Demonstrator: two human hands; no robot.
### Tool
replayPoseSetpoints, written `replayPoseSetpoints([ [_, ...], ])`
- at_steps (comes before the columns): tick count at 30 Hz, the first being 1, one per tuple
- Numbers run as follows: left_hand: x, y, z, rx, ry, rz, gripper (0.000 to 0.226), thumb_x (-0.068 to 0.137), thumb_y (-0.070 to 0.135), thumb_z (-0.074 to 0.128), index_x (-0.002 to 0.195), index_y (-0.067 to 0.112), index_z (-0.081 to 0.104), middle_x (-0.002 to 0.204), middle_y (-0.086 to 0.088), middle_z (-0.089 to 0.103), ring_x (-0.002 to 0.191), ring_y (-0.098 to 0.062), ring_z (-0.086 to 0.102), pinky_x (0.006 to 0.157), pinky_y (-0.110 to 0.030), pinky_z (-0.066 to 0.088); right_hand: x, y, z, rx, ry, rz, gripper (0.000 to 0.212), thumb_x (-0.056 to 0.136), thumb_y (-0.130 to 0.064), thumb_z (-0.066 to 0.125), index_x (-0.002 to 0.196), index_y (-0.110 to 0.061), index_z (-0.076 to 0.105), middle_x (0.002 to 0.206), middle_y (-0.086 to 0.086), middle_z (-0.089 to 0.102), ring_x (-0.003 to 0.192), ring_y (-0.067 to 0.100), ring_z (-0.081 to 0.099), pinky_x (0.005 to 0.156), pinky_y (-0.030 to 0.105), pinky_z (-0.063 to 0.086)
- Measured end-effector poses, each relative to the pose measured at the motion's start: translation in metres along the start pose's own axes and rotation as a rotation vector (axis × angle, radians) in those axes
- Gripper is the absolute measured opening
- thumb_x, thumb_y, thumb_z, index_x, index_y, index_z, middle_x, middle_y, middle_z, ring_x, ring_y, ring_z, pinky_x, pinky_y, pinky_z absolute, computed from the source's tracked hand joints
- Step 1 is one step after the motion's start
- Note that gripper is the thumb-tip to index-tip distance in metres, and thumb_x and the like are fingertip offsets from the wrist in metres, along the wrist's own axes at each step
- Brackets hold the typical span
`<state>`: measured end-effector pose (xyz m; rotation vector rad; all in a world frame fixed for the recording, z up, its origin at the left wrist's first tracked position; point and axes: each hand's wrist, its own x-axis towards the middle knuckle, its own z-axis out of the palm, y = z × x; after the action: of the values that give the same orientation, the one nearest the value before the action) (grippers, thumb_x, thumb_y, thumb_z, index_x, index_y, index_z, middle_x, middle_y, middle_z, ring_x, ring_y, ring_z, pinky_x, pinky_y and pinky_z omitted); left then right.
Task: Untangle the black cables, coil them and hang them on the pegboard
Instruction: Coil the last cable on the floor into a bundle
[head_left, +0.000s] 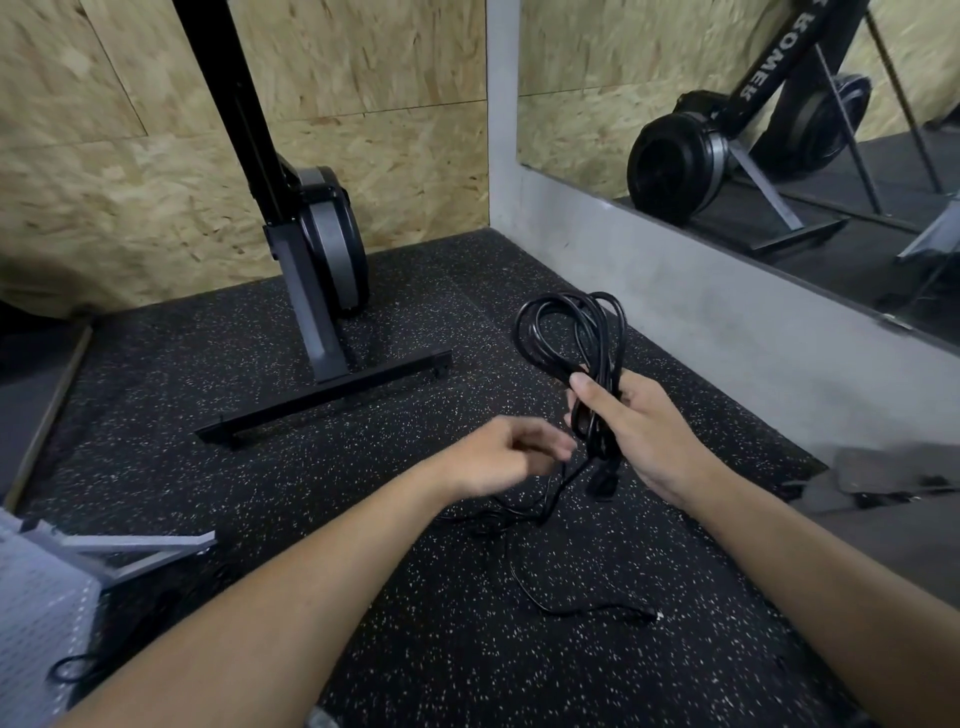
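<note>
Black coil: the looped black rubber-sheathed cable (571, 332) stands up out of my right hand (649, 431), above the speckled black rubber floor (415, 649), toward its mirror-side edge.
Right fingers: wrapped round the neck of the loops, thumb across the front; a black plug (602, 483) hangs below.
Left fingers: my left hand (498, 457) is blurred, curled just beside the hanging strand; I cannot tell whether it pinches it.
Loose tail: a thin black lead (571, 605) snakes over the floor toward me.
Pegboard: white perforated panel (36, 597) at the floor's left edge, well apart.
Risk: I judge the trailing lead may knot as I wind; a slackened grip would let the loops spring apart.
</note>
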<state>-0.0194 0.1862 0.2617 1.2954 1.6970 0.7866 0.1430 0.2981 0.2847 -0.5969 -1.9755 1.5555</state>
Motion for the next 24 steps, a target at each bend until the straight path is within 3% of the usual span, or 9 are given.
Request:
replayPoseSetpoints([
  [4,0.000,-0.008,0.007,0.164,-0.150,-0.057,0.033,0.099,0.011,0.064,0.126,0.029,0.072,0.126,0.012,0.071,0.119,-0.007,0.065,0.113,-0.029,0.045,-0.002,-0.005,-0.003,0.136,0.021,0.041,0.034,0.103,-0.034,0.062,0.092,-0.003,0.068,0.083,0.007,0.066,0.083,0.025,0.064,0.099,0.066,0.050],
  [7,0.002,-0.011,0.014,0.144,-0.181,-0.085,0.047,0.100,0.013,0.068,0.143,0.026,0.055,0.145,0.004,0.060,0.131,-0.013,0.057,0.118,-0.038,0.042,-0.002,-0.010,-0.005,0.264,0.057,0.059,0.034,0.104,-0.027,0.058,0.107,0.005,0.068,0.087,0.006,0.064,0.082,0.019,0.065,0.105,0.061,0.049],
  [10,0.005,-0.012,0.018,0.112,-0.136,-0.018,0.070,0.098,0.022,0.072,0.155,0.040,0.034,0.160,0.002,0.045,0.145,-0.016,0.042,0.122,-0.041,0.034,-0.001,-0.013,-0.006,0.392,0.079,0.117,0.033,0.104,-0.027,0.057,0.119,-0.002,0.070,0.092,0.005,0.066,0.085,0.021,0.067,0.105,0.052,0.051],
  [12,0.008,-0.011,0.020,0.108,-0.160,0.008,0.058,0.100,0.023,0.069,0.150,0.039,0.043,0.145,0.004,0.062,0.137,-0.015,0.053,0.120,-0.043,0.038,-0.002,-0.012,-0.006,0.404,0.077,0.131,0.032,0.104,-0.028,0.058,0.119,-0.003,0.071,0.093,0.004,0.067,0.086,0.021,0.068,0.105,0.050,0.052],
  [14,0.011,-0.010,0.022,0.146,-0.135,0.039,0.029,0.102,0.021,0.066,0.129,0.029,0.062,0.120,0.006,0.075,0.119,-0.016,0.067,0.113,-0.047,0.046,-0.002,-0.011,-0.006,0.378,0.074,0.135,0.033,0.104,-0.027,0.059,0.120,0.000,0.070,0.093,0.005,0.066,0.084,0.020,0.068,0.105,0.051,0.054],
  [17,0.011,-0.010,0.019,0.248,-0.060,0.100,0.005,0.103,0.021,0.064,0.102,0.024,0.069,0.103,0.010,0.073,0.106,-0.015,0.069,0.106,-0.046,0.050,-0.001,-0.010,-0.007,0.308,0.092,0.135,0.037,0.103,-0.027,0.059,0.120,0.005,0.067,0.089,0.006,0.065,0.080,0.019,0.067,0.102,0.054,0.054],
  [20,0.007,-0.010,0.013,0.260,-0.077,0.048,0.006,0.106,0.026,0.057,0.104,0.027,0.063,0.110,0.010,0.069,0.110,-0.019,0.064,0.104,-0.043,0.050,0.001,-0.006,-0.014,0.160,0.126,0.118,0.034,0.104,-0.029,0.060,0.102,0.004,0.066,0.080,0.006,0.068,0.074,0.021,0.068,0.094,0.056,0.056],
  [22,0.003,-0.008,0.008,0.266,-0.105,-0.021,0.008,0.108,0.033,0.048,0.106,0.031,0.056,0.111,0.012,0.075,0.109,-0.014,0.064,0.096,-0.039,0.047,0.002,-0.005,-0.020,-0.005,0.143,0.084,0.033,0.104,-0.033,0.059,0.093,-0.003,0.063,0.073,0.005,0.070,0.072,0.022,0.069,0.081,0.049,0.058],
  [24,0.003,-0.008,-0.001,0.308,-0.068,-0.019,0.013,0.109,0.041,0.045,0.107,0.032,0.054,0.099,0.009,0.077,0.094,-0.006,0.066,0.087,-0.034,0.046,0.003,-0.004,-0.027,-0.141,0.182,0.051,0.033,0.104,-0.035,0.059,0.089,-0.006,0.059,0.067,0.002,0.066,0.063,0.012,0.066,0.065,0.028,0.054],
])
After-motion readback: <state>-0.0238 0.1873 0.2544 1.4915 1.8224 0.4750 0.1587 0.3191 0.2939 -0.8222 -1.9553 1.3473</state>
